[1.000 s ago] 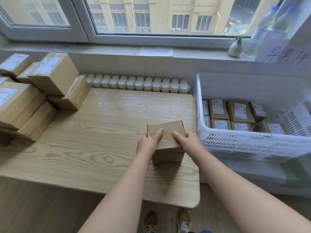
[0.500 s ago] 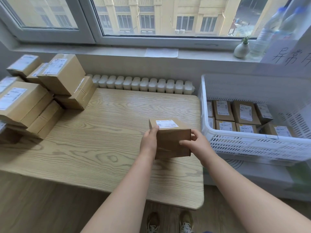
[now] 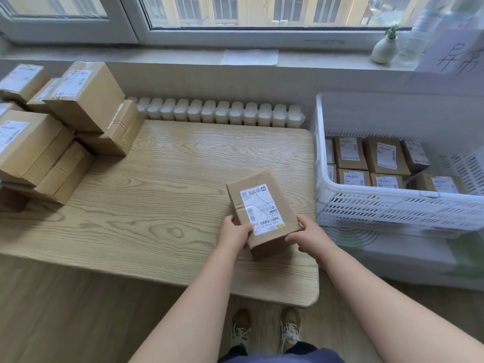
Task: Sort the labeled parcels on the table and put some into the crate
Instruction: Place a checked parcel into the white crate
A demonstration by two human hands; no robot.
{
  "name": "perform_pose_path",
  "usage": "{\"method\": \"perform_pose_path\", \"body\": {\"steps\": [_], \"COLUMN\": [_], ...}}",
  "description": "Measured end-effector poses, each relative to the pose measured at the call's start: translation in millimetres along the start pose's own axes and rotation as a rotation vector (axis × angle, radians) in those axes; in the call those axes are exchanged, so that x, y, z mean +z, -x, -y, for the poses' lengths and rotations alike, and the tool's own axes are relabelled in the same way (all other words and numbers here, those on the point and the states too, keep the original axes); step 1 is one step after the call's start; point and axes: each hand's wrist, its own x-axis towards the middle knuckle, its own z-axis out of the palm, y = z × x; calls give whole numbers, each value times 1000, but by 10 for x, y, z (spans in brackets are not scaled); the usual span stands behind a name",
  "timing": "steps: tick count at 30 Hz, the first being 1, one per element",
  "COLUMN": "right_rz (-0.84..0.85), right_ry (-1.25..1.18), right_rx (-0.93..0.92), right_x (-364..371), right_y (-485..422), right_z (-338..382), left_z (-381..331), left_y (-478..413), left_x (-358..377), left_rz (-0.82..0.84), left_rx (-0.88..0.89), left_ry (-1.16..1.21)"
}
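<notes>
Held parcel (image 3: 262, 205): brown box, white label facing up, over the table (image 3: 157, 205) near its right edge, toward the front.
Left hand (image 3: 234, 233): fingers curled round the box's near left corner, thumb on the label.
Right hand (image 3: 306, 235): fingers gripping its near right side.
Crate (image 3: 392, 208): white, just beside the table's right edge, labeled parcels (image 3: 385, 155) inside.
Stack (image 3: 86, 100): more parcels along the left edge.
</notes>
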Motion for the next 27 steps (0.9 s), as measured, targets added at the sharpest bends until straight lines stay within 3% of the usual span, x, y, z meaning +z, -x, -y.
{"method": "perform_pose_path", "body": {"steps": [7,16,21,27], "right_rz": [-237,-183,-130,-124], "right_ry": [-27,27,42,200], "right_rx": [130,156,135,23], "right_x": [69,221,163,37], "right_y": [-96,-222,-246,-323], "right_z": [-103,-144,42,297], "left_z": [21,-324,-418,-518], "left_y": [-45,-217,-351,-466], "left_x": [2,-13,-36,-73], "left_rz": [4,-164,-242,-214], "left_rx": [-21,195,218,261], "left_ry": [-135,-567,-650,-709]}}
